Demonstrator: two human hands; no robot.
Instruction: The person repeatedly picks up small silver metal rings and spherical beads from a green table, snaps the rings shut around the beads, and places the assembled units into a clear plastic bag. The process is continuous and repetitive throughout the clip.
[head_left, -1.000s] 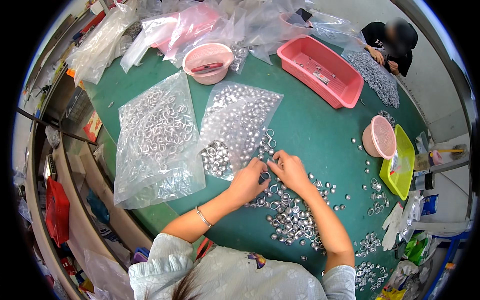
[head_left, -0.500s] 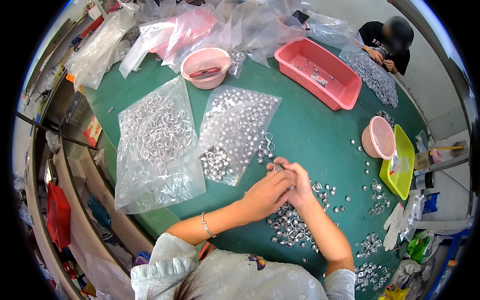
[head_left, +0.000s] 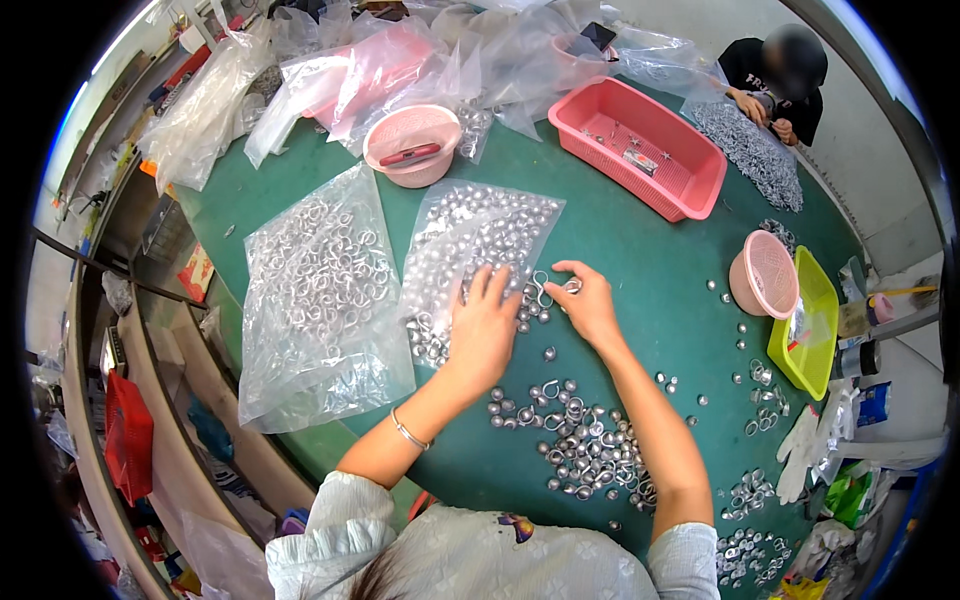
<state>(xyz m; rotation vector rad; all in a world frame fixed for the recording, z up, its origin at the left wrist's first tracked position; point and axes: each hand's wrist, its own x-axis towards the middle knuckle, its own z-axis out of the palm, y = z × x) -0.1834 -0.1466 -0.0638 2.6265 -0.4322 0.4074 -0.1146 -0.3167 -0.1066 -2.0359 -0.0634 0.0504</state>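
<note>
My left hand [head_left: 484, 328] lies with its fingers spread on the clear plastic bag [head_left: 500, 205] of round silvery metal beads, near its open lower end. Just right of the bag, my right hand [head_left: 592, 308] pinches a small silvery metal piece [head_left: 572, 286] between thumb and fingers; its exact shape is partly hidden. Beside those fingertips are a few metal loops with beads [head_left: 538, 296]. Between my forearms spreads a loose pile of silvery beads and loops [head_left: 590, 455]. Left of the bead bag is another clear bag [head_left: 320, 270], full of metal loops.
Farther back stand a round pink basket [head_left: 412, 150] with a red object and a pink rectangular basket [head_left: 690, 195]. At right are a small pink basket [head_left: 762, 275], a yellow-green basket [head_left: 815, 330] and a white glove [head_left: 797, 455]. A person [head_left: 770, 95] works at the far right.
My hands were together above the pile and have parted. The left moved up and left onto the bead bag; the right moved up slightly with a small metal piece.
</note>
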